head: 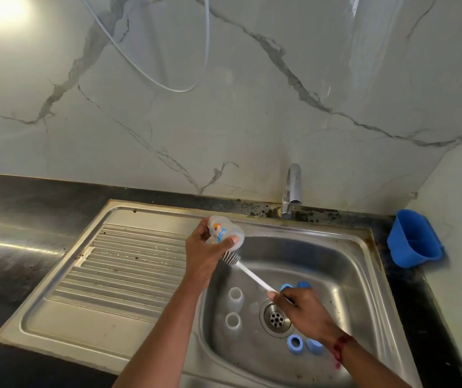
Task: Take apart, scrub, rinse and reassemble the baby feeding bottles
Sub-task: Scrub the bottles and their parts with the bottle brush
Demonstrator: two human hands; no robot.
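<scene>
Over the sink's [350, 247] left rim, the left hand [204, 247] grips a clear bottle [225, 231]; the right hand [302, 309] pinches the brush [248, 271] handle, bristles at the bottle's mouth.

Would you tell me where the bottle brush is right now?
Head view, centre: the bottle brush is above the sink, handle in the right hand, bristles by the bottle in the left hand.

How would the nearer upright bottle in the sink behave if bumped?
The bottle looks like empty clear plastic, so it is probably light and easy to tip. Being round, it would likely roll toward the drain across the sink.
</scene>
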